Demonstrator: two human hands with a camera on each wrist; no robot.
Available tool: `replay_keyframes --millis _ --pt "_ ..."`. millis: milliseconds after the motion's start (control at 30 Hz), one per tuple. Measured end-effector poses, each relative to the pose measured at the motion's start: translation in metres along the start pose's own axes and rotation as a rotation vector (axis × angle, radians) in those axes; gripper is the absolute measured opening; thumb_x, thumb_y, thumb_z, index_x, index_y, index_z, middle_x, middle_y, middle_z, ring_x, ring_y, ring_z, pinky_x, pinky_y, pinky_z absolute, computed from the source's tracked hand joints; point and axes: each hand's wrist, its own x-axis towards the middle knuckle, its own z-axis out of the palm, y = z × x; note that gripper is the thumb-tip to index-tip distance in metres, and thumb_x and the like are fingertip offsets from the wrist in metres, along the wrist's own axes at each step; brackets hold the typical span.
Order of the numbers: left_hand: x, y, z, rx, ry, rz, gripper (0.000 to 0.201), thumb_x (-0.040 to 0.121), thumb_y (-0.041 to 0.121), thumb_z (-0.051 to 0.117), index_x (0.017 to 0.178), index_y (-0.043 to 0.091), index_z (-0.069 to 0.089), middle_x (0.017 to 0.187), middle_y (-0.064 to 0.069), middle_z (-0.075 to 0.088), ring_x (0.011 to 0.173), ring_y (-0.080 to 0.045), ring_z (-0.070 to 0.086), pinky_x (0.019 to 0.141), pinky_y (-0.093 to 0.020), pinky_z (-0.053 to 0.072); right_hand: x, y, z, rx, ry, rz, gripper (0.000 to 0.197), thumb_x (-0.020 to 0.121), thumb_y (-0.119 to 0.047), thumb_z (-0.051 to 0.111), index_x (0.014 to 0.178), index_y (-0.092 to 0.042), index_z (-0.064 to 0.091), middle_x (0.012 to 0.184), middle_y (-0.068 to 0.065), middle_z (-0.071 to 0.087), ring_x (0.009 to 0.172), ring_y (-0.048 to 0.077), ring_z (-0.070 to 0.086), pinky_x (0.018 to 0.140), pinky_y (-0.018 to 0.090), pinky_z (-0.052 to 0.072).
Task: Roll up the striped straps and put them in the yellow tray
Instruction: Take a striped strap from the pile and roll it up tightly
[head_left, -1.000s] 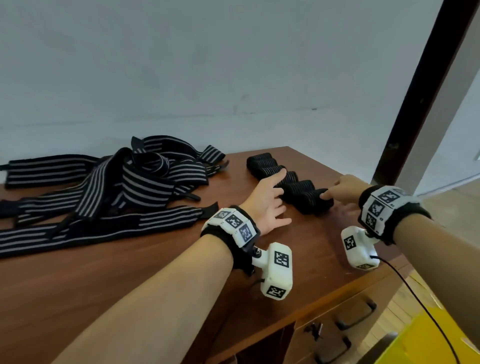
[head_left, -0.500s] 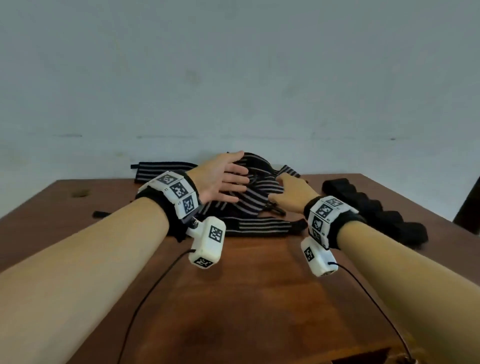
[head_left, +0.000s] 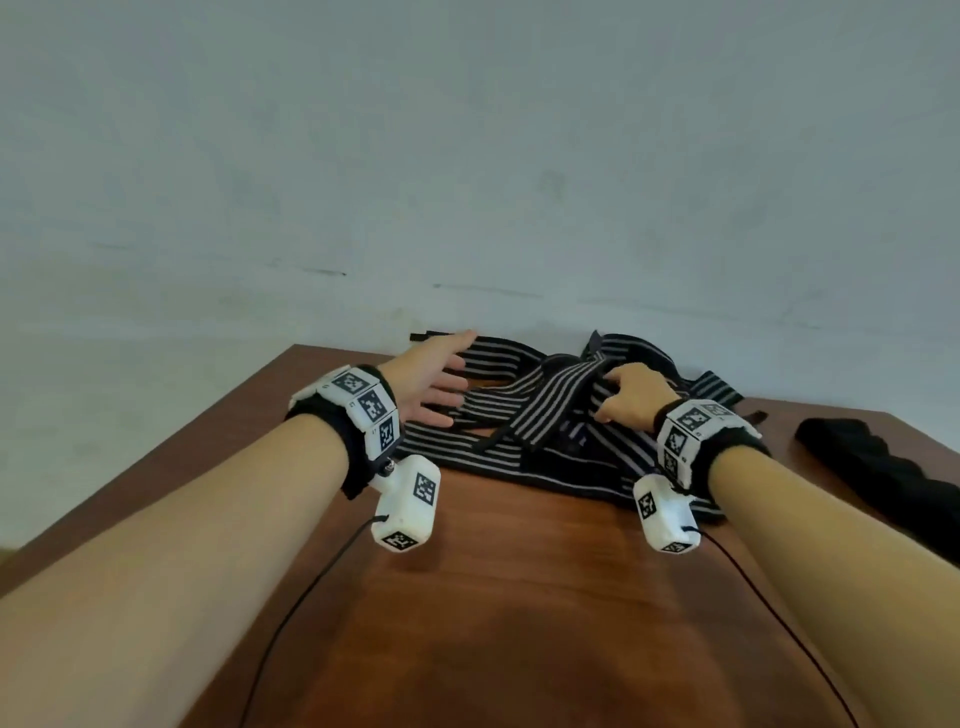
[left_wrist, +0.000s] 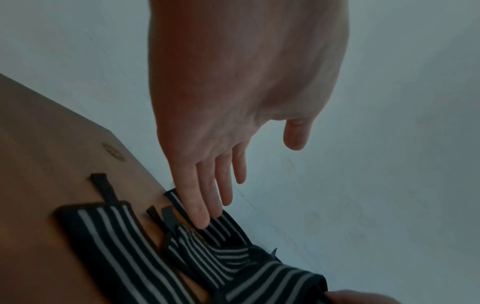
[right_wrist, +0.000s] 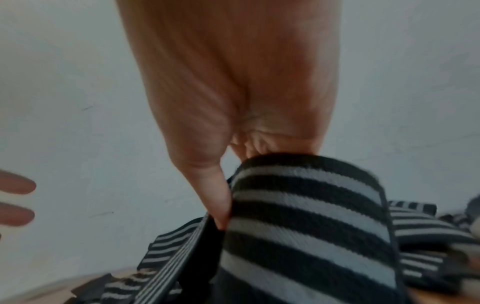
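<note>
A tangled pile of black straps with grey stripes (head_left: 545, 415) lies at the back of the wooden table (head_left: 493, 597). My right hand (head_left: 626, 397) grips one strap of the pile; in the right wrist view the striped strap (right_wrist: 306, 216) runs under the thumb and curled fingers. My left hand (head_left: 436, 382) hovers flat over the left end of the pile, fingers straight and spread. In the left wrist view its fingertips (left_wrist: 201, 220) hang just above a strap (left_wrist: 215, 228). The yellow tray is not in view.
A row of rolled black straps (head_left: 878, 473) lies at the table's right edge. A grey wall (head_left: 467, 182) stands right behind the table. Thin black cables (head_left: 291, 618) trail from the wrist cameras across the bare front of the table.
Both hands left the rolled straps on the right and came over to the loose pile. The right hand has since taken hold of a strap; the left hand reached farther over the pile's left end.
</note>
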Motion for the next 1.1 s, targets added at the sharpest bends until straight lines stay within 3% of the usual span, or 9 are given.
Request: replay_keyframes --millis 200,400,533,633,733,833,933,1033,1100 --pt "0.013 0.001 0.056 -0.019 -0.131 0.007 0.067 0.103 0.059 0.048 0.147 0.009 0.048 0.142 -0.013 0.058 0.124 -0.029 0.062 0.109 -0.052 0.049 -0.027 -0.004 -0.035 0.425 0.111 -0.187 0.027 0.080 -0.001 0.074 0.102 -0.015 0.080 0.093 -0.004 0.076 0.088 0.011 0.070 0.079 0.021 0.056" --pt "0.023 0.003 0.115 0.027 -0.195 0.031 0.051 0.105 0.056 0.047 0.143 0.022 0.054 0.149 -0.005 0.053 0.134 -0.025 0.053 0.109 -0.049 0.047 -0.049 0.013 -0.044 0.328 -0.053 -0.278 0.031 0.079 0.007 0.071 0.099 -0.014 0.083 0.096 0.000 0.080 0.083 0.002 0.069 0.073 0.008 0.052" --pt "0.048 -0.015 0.125 0.374 0.023 0.117 0.079 0.093 0.031 0.077 0.158 0.016 0.034 0.159 -0.009 0.043 0.144 -0.028 0.043 0.111 -0.036 0.039 -0.055 0.043 -0.040 0.113 -0.212 -0.193 0.026 0.079 0.002 0.072 0.092 -0.019 0.082 0.101 -0.003 0.079 0.100 0.010 0.069 0.093 0.024 0.050" --pt "0.065 -0.022 0.128 0.565 0.105 0.185 0.097 0.085 0.029 0.084 0.161 0.013 0.027 0.159 -0.012 0.043 0.144 -0.031 0.044 0.114 -0.035 0.037 -0.059 0.060 -0.039 0.151 -0.271 -0.159 0.008 0.092 -0.021 0.076 0.094 -0.024 0.083 0.112 -0.007 0.078 0.106 0.006 0.068 0.106 0.030 0.048" --pt "0.080 -0.016 0.131 0.583 0.183 0.238 0.054 0.096 0.031 0.068 0.146 0.014 0.053 0.144 -0.011 0.059 0.132 -0.032 0.056 0.105 -0.035 0.044 -0.059 0.067 -0.041 0.220 -0.233 -0.124 0.041 0.100 -0.045 0.063 0.069 -0.017 0.065 0.109 0.003 0.077 0.100 0.018 0.071 0.107 0.042 0.050" --pt "0.082 0.006 0.125 0.522 0.339 0.396 0.028 0.106 0.027 0.049 0.104 0.008 0.070 0.113 -0.017 0.070 0.106 -0.037 0.065 0.088 -0.036 0.047 -0.058 0.065 -0.040 0.218 -0.169 -0.096 0.025 0.103 -0.036 0.060 0.117 -0.016 0.067 0.119 0.001 0.069 0.085 0.014 0.069 0.078 0.030 0.057" --pt "0.070 0.042 0.112 0.255 0.437 0.526 0.033 0.105 0.025 0.050 0.076 0.014 0.061 0.077 -0.008 0.057 0.078 -0.026 0.052 0.071 -0.032 0.037 -0.051 0.061 -0.035 0.256 -0.171 -0.058 0.077 0.097 -0.039 0.069 0.159 -0.017 0.030 0.155 0.002 0.045 0.093 0.015 0.071 0.065 0.024 0.058" --pt "0.049 0.075 0.100 -0.059 0.407 0.575 0.022 0.101 0.026 0.056 0.081 0.016 0.057 0.080 -0.008 0.052 0.076 -0.018 0.049 0.071 -0.033 0.037 -0.042 0.047 -0.029 0.280 -0.113 -0.140 0.110 0.088 -0.048 0.078 0.166 -0.021 0.005 0.168 0.002 0.028 0.135 0.024 0.054 0.098 0.034 0.056" --pt "0.031 0.086 0.096 -0.177 0.353 0.574 0.016 0.103 0.025 0.058 0.091 0.016 0.063 0.091 -0.007 0.061 0.082 -0.018 0.057 0.077 -0.034 0.048 -0.035 0.035 -0.024 0.283 -0.062 -0.194 0.119 0.086 -0.048 0.080 0.166 -0.022 -0.004 0.168 0.006 0.028 0.143 0.024 0.046 0.115 0.038 0.042"
